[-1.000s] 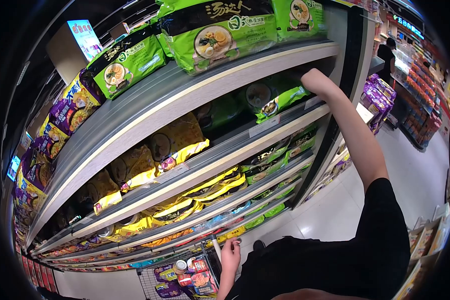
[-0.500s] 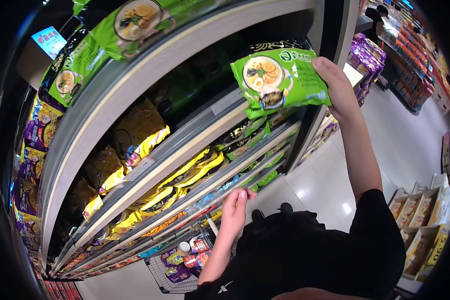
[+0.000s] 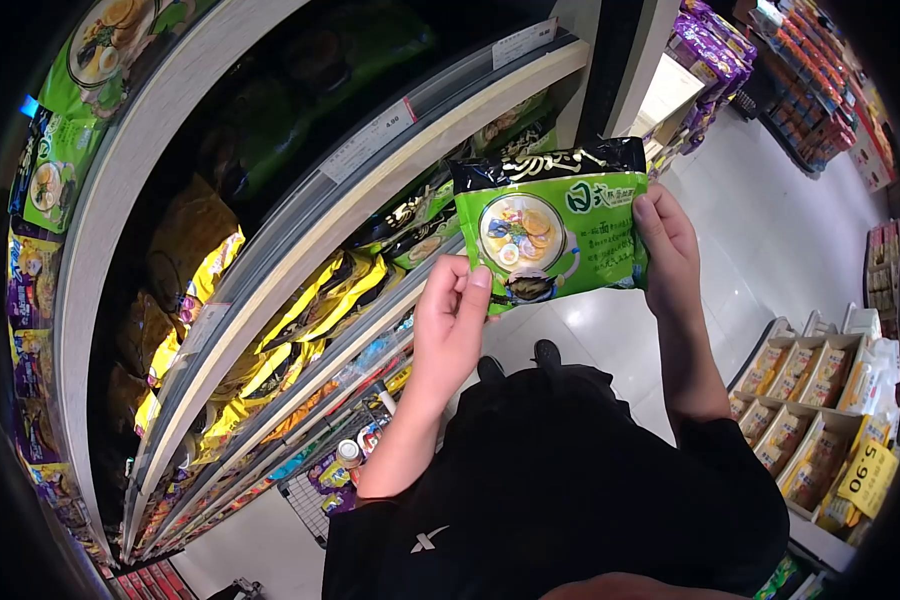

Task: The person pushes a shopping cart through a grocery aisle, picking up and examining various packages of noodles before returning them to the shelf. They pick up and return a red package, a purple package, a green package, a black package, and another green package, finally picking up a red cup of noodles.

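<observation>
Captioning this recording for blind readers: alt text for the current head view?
A person's left hand and right hand hold a green-and-black packet beside stocked store shelves; a partly hidden shopping cart stands nearby.

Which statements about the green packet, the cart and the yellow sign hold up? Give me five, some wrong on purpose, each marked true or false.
1. The right grip holds the green packet. True.
2. The left grip hangs well away from the packet. False: it touches the packet's lower left corner.
3. The bowl picture is on the right half of the packet's front. False: it is on the left half.
4. Purple packets lie in the shopping cart. True.
5. The yellow price sign reads 5.90. True.
</observation>
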